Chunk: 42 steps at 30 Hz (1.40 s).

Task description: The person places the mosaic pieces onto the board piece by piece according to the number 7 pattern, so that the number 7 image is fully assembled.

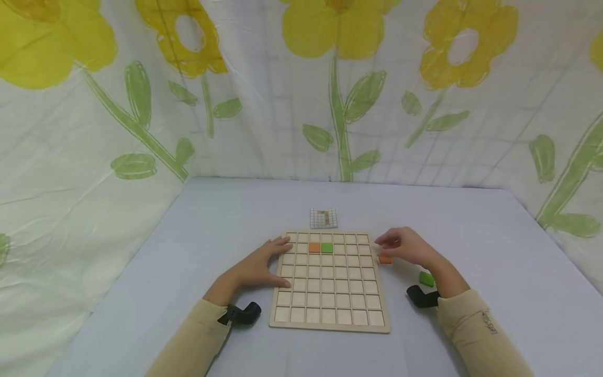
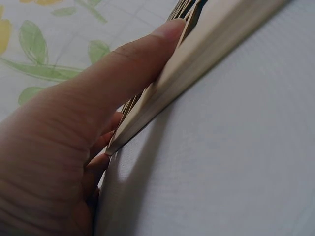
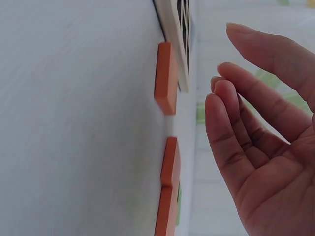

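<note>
A wooden grid board (image 1: 330, 331) lies flat, with one orange tile (image 1: 314, 247) and one green tile (image 1: 327, 247) side by side in its second row from the far edge. My left hand (image 1: 256, 267) rests on the board's left rim, thumb and fingers spread; in the left wrist view the thumb (image 2: 133, 64) lies across the rim. Just off the board's right edge, my right hand (image 1: 412, 247) hovers over a loose orange tile (image 1: 385, 259). Nothing shows between its fingers. The right wrist view has the nearest orange tile (image 3: 166, 78) beside the board, apart from the fingers.
Two more orange tiles (image 3: 170, 162) lie in line on the table in the right wrist view. Near the right wrist is a loose green tile (image 1: 426, 278). A small pattern card (image 1: 323, 218) lies beyond the board. Behind the white table hangs a flowered curtain (image 1: 264, 131).
</note>
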### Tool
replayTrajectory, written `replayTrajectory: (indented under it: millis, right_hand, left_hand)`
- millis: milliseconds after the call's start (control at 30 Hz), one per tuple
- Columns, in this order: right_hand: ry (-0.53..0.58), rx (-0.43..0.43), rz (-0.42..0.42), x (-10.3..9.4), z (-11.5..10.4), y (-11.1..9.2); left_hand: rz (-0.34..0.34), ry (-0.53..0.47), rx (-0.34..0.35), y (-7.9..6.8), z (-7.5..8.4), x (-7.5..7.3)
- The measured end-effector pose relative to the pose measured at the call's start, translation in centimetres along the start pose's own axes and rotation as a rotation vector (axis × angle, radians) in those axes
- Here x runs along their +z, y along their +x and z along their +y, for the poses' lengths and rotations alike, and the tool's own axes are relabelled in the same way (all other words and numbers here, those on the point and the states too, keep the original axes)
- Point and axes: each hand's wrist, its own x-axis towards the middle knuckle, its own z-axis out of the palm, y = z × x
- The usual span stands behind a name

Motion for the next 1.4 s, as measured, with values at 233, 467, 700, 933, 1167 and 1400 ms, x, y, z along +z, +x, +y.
replayTrajectory:
  millis: [233,467,700,933,1167,1400]
  right_hand:
    - [-0.007,0.020,0.011,-0.4,0.8,-1.1]
    - [0.016,0.019,0.006,-0.4,1.4,-1.7]
    - [0.012,0.006,-0.009,-0.3,1.8,-1.8]
    - [-0.033,-0.049,-0.001,-0.1,1.9,-1.6]
    - [-0.070,-0.047,0.003,0.0,1.5,-1.6]
    - [-0.100,-0.038,-0.004,-0.3,1.1,-1.6]
  left_hand:
    - [-0.001,0.007,0.005,0.0,0.2,-0.1]
    - [-0.004,0.005,0.004,0.0,0.3,-0.2]
    - [-0.004,0.010,0.013,0.1,0.2,-0.1]
    - [0.002,0.016,0.000,0.0,0.0,0.0]
    - [0.006,0.012,-0.013,0.0,0.0,0.1]
    - [0.003,0.013,-0.013,0.0,0.0,0.1]
